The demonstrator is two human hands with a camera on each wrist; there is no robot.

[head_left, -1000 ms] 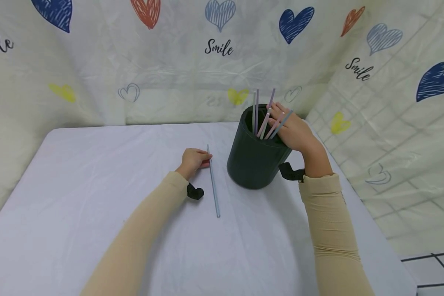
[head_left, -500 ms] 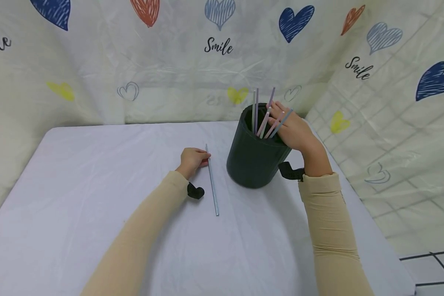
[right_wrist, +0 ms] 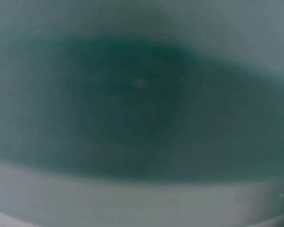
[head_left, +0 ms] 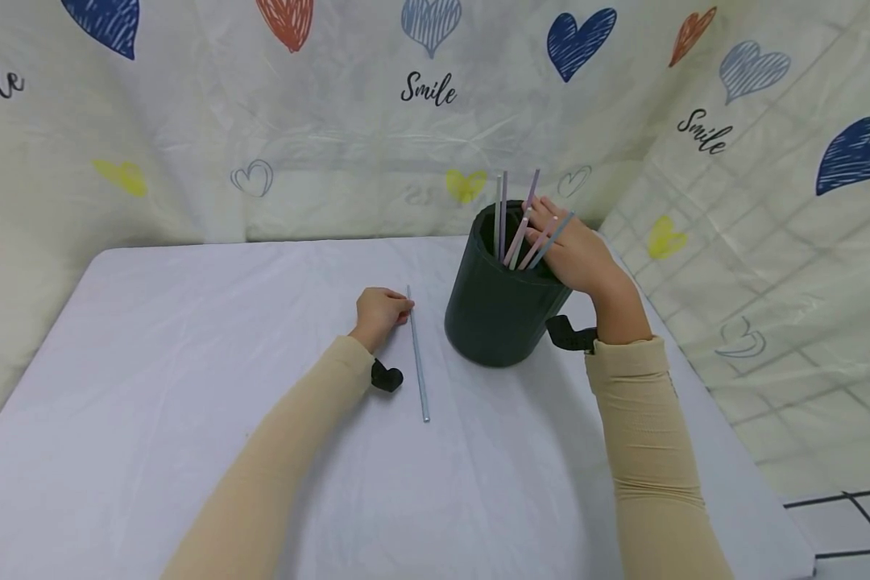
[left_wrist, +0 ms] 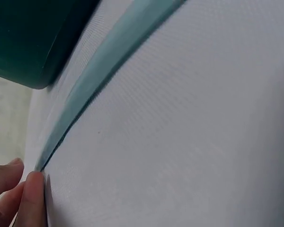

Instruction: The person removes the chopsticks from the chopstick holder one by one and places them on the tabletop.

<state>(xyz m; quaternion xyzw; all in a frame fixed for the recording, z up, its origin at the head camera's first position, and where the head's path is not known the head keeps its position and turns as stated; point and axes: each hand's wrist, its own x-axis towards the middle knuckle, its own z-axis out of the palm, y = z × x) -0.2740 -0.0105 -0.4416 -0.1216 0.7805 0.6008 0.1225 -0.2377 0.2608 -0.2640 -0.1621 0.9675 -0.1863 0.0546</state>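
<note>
A pale blue drinking straw (head_left: 419,362) lies lengthwise on the white table. At its far end my left hand (head_left: 380,312) pinches it between thumb and fingers; the left wrist view has a fingertip (left_wrist: 34,184) over the end of the straw (left_wrist: 97,71). To the right stands a dark green cylindrical bin (head_left: 503,314), with several pink, purple, whitish and blue straws (head_left: 503,217) leaning in it. My right hand (head_left: 576,250) grips the bin's right rim, its thumb inside among the straws. The right wrist view is filled by the blurred green bin wall (right_wrist: 132,109).
A white cloth covers the table (head_left: 188,362). Behind and to the right hangs a pale curtain (head_left: 348,161) printed with hearts and "Smile". The bin stands near the table's back right edge.
My left hand has turned slightly at the straw's far end, its fingers more tucked. The straw has barely moved. My right hand and the bin stay in place.
</note>
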